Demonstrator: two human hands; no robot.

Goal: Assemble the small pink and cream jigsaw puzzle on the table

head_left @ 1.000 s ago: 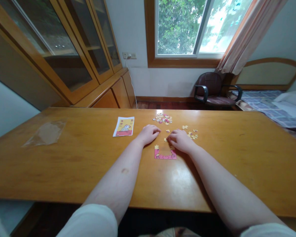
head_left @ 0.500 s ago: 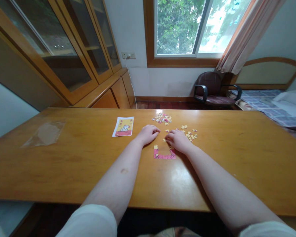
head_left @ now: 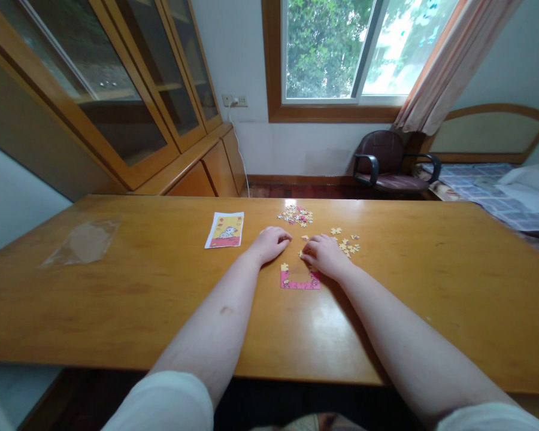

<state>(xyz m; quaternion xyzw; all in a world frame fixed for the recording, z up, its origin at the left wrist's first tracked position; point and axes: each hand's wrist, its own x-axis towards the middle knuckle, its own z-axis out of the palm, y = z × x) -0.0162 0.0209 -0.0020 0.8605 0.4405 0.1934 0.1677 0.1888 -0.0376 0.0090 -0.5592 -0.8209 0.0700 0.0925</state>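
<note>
A partly joined jigsaw point(head_left: 300, 285) with a pink lower border lies on the table in front of me. My right hand point(head_left: 323, 254) is just beyond its right side, fingers closed at a small yellow puzzle piece point(head_left: 300, 254) near the tabletop. My left hand point(head_left: 270, 243) rests on the table to the left, its fingers curled together with nothing visible in them. Close to my right hand are several loose yellow pieces point(head_left: 348, 247). Farther back is a pile of mixed puzzle pieces point(head_left: 295, 215). A picture card point(head_left: 225, 230) with a spotted animal lies left of my left hand.
The wooden table point(head_left: 161, 317) spans the view. A clear plastic bag point(head_left: 83, 242) lies at its left. Beyond the table are a glass-door cabinet point(head_left: 130, 143), an office chair point(head_left: 381, 158) and a bed point(head_left: 485, 185).
My right hand's fingers have shifted very slightly at the yellow piece. My left hand, the joined jigsaw and the loose pieces look unchanged.
</note>
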